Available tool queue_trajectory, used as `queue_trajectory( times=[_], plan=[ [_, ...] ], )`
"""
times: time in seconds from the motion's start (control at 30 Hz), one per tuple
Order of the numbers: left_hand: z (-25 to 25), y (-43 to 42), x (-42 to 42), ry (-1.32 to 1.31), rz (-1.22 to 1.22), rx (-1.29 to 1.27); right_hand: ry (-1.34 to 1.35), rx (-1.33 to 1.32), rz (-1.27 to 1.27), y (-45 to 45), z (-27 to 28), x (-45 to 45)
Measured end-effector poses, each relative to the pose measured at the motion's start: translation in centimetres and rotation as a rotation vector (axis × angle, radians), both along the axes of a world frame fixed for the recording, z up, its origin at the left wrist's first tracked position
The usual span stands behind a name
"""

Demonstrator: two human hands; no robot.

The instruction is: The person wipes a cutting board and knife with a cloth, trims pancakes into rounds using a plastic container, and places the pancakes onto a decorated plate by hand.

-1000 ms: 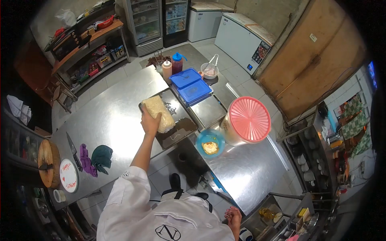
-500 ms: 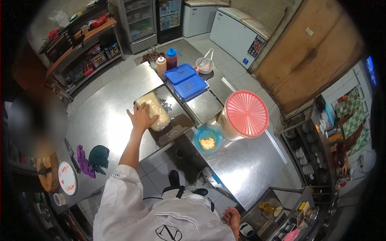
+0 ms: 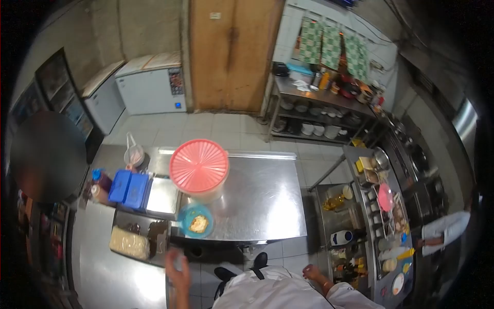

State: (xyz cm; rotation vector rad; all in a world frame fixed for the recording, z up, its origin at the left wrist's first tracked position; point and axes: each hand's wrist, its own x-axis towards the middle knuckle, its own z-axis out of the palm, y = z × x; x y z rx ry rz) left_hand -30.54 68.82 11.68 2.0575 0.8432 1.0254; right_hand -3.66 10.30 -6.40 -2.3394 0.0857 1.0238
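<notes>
My left hand point(image 3: 178, 272), smeared by motion, hangs at the front edge of the steel table, just right of a metal tray point(image 3: 161, 254). Its fingers look apart, and I see nothing held in them. In the tray's left part lies a plastic-wrapped pale block point(image 3: 129, 243); wet dark patches show beside it. My right hand point(image 3: 312, 273) is low at my right side, over the floor, loosely curled with nothing visible in it. A blue bowl point(image 3: 208, 214) with pale yellowish food point(image 3: 198, 223) stands beyond my left hand.
A large tub with a pink lid point(image 3: 199, 166) stands behind the bowl. Left of it are blue-lidded containers point(image 3: 129, 189), squeeze bottles point(image 3: 99, 193) and a strainer point(image 3: 135, 155). A loaded shelf unit point(image 3: 363, 177) is on my right; another person's sleeve point(image 3: 446, 232) shows beyond it.
My view has swung to the right. My left hand has let go of the wrapped block and drawn back to the table edge. The right hand stays low at my side.
</notes>
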Motion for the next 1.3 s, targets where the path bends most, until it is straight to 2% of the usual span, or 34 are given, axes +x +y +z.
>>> queue_trajectory(
  times=[0.07, 0.1, 0.13, 0.17, 0.23, 0.27, 0.33, 0.37, 0.43, 0.47, 0.6, 0.67, 0.77, 0.83, 0.87, 0.9, 0.97, 1.0, 1.07, 1.13, 1.17, 1.23, 1.27, 1.3],
  plan=[
    [-0.3, -3.4, 1.5, 0.044, -0.226, -0.296, -0.168, 0.045, 0.537, -9.6, -9.6, -1.0],
    [-0.2, -5.1, 2.1, 0.084, -0.305, -0.464, -0.064, -0.048, 0.527, -10.4, -8.9, -2.3],
    [-2.5, -6.5, 2.3, 0.037, -0.357, -0.622, 0.043, -0.134, 0.512, -11.2, -8.2, -3.6],
    [-6.1, -7.5, 2.3, -0.002, -0.412, -0.783, 0.112, -0.156, 0.265, -9.5, -4.7, -5.4],
    [-11.8, -7.8, 1.4, 0.266, -0.619, -0.881, 0.147, -0.152, -0.293, -6.3, 2.2, -9.4],
    [-13.5, -8.2, 1.3, 0.295, -0.659, -0.876, 0.159, -0.147, -0.340, -5.6, 2.8, -11.3],
    [-15.7, -9.1, 2.3, 0.520, -0.702, -0.943, -0.069, -0.265, -0.016, -7.2, -0.5, -13.1],
    [-15.8, -9.2, 2.9, 0.541, -0.735, -0.936, -0.079, -0.255, 0.014, -7.6, -1.3, -14.3],
    [-16.1, -10.2, 3.9, 0.760, -0.677, -0.948, -0.076, -0.188, 0.006, -7.6, -2.4, -15.8],
    [-20.2, -9.9, 3.8, 0.677, -0.726, -0.976, -0.078, -0.155, -0.006, -7.5, -2.5, -16.5],
    [-14.5, -10.2, 7.0, 0.668, -0.791, -1.008, -0.114, -0.035, -0.044, -7.7, -4.6, -17.8],
    [-12.6, -11.4, 8.6, 0.607, -0.703, -1.182, -0.127, 0.000, -0.076, -8.3, -5.9, -17.6],
    [-13.1, -13.2, 10.6, 0.648, -0.694, -1.115, -0.167, 0.047, 0.003, -10.3, -7.5, -16.9],
    [-13.8, -15.2, 12.1, 0.667, -0.684, -1.100, -0.304, 0.214, 0.021, -12.3, -8.3, -17.2],
    [-14.1, -16.7, 12.8, 0.676, -0.655, -1.109, -0.409, 0.433, -0.007, -14.6, -13.0, -17.4],
    [-14.8, -18.2, 13.6, 0.679, -0.672, -1.098, -0.331, 0.533, -0.158, -16.5, -17.9, -18.3],
    [-16.8, -20.4, 14.0, 0.776, -0.683, -1.008, -0.138, 0.220, -0.177, -17.9, -13.6, -18.7],
    [-19.1, -21.4, 14.2, 0.848, -0.664, -0.984, -0.135, 0.225, -0.182, -19.6, -13.3, -19.7],
    [-19.4, -24.5, 14.5, 0.899, -0.645, -0.958, -0.080, 0.033, -0.344, -22.2, -13.9, -21.0],
    [-21.3, -26.2, 14.7, 1.047, -0.673, -0.889, 0.010, -0.076, -0.474, -25.0, -11.4, -22.1],
    [-22.2, -27.0, 14.5, 1.060, -0.683, -0.881, 0.016, -0.074, -0.490, -26.2, -8.3, -22.7],
    [-22.5, -28.8, 14.8, 1.086, -0.632, -0.883, 0.178, -0.017, -0.753, -28.6, -3.2, -23.7],
    [-22.3, -29.9, 16.4, 1.254, -0.784, -0.582, 0.133, -0.013, -0.751, -30.2, -5.5, -25.4],
    [-22.1, -31.0, 17.4, 1.260, -0.791, -0.582, 0.088, -0.009, -0.747, -32.1, -8.7, -27.4]
  ],
)
